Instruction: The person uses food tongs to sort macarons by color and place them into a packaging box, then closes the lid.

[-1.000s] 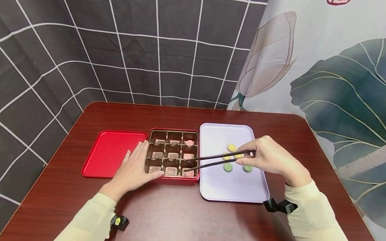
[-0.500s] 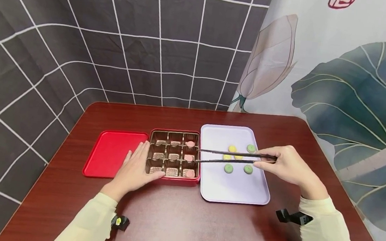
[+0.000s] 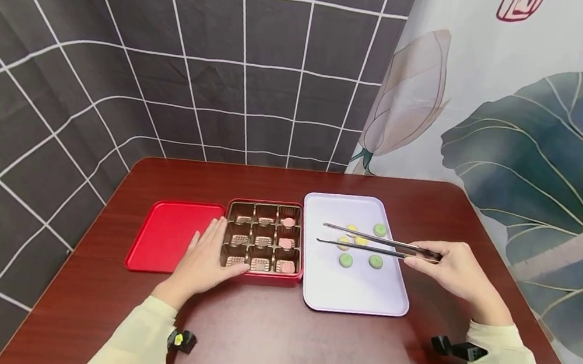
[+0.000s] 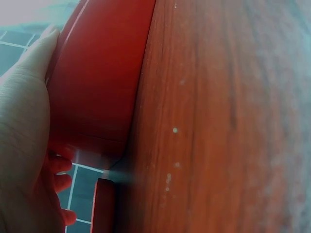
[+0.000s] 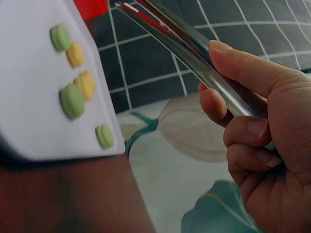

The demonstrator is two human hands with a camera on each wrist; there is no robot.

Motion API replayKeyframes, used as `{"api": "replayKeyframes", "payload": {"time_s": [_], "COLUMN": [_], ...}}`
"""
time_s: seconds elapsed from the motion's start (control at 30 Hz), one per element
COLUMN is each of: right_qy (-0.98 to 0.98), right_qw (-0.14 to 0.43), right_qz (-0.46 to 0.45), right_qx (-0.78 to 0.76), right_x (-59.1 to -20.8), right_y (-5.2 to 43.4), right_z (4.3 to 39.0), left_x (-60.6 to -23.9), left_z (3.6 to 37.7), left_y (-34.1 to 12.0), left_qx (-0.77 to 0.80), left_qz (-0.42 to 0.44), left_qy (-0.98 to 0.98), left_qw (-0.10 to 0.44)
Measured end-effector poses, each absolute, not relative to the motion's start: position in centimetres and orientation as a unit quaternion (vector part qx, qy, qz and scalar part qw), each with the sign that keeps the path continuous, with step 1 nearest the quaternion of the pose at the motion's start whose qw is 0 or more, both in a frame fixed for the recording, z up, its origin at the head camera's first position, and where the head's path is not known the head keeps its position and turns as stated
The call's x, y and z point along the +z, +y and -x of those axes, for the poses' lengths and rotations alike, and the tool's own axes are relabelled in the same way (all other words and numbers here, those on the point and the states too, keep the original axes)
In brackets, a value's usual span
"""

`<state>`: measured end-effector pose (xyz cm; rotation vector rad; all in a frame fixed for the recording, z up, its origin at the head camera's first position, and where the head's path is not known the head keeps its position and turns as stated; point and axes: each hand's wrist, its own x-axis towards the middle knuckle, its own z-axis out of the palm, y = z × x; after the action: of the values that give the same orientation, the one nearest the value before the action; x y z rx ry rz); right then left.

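The right hand [image 3: 459, 274] grips the tongs [image 3: 377, 244] at their rear end, fingers curled round both arms. The tips are parted and carry nothing. Over the last second the tongs have withdrawn from the front right compartment of the red box [image 3: 265, 239], where a pink piece [image 3: 287, 266] now lies, and have swung back over the white tray [image 3: 352, 284]. The tips now hover above the yellow pieces [image 3: 344, 243] near the tray's middle. Judgement: one placement is complete, and the tool is positioned for another pick.

Three pink pieces occupy the right column of the box; the other six compartments hold none. Three green pieces [image 3: 345, 260] and the yellow ones lie on the tray, towards its far half.

The left hand [image 3: 207, 256] has stayed flat, fingers straight, pressing against the box's left wall, between the box and the red lid [image 3: 170, 235].

No brand, label or legible writing shows on the box, lid, tray or tongs. A red mark at the top edge of the backdrop is cut off and unreadable.
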<state>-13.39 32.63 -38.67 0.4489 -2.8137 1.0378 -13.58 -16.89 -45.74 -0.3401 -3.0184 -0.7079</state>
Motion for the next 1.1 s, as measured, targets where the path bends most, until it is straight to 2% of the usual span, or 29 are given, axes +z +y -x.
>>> {"api": "replayKeyframes", "payload": {"time_s": [0.5, 1.1], "right_qy": [-0.935, -0.949], "right_qw": [0.087, 0.073], "right_qz": [-0.123, -0.087], "right_qx": [0.322, 0.295], "right_x": [-39.7, -40.6], "right_y": [36.0, 38.6], "right_z": [12.3, 11.6], "left_x": [-45.7, -45.9], "left_z": [13.7, 13.9], "left_y": [-16.8, -16.9], "left_qx": [-0.221, -0.215], "left_qz": [0.111, 0.111], "left_qy": [-0.969, -0.970], "left_qw": [0.010, 0.007]}}
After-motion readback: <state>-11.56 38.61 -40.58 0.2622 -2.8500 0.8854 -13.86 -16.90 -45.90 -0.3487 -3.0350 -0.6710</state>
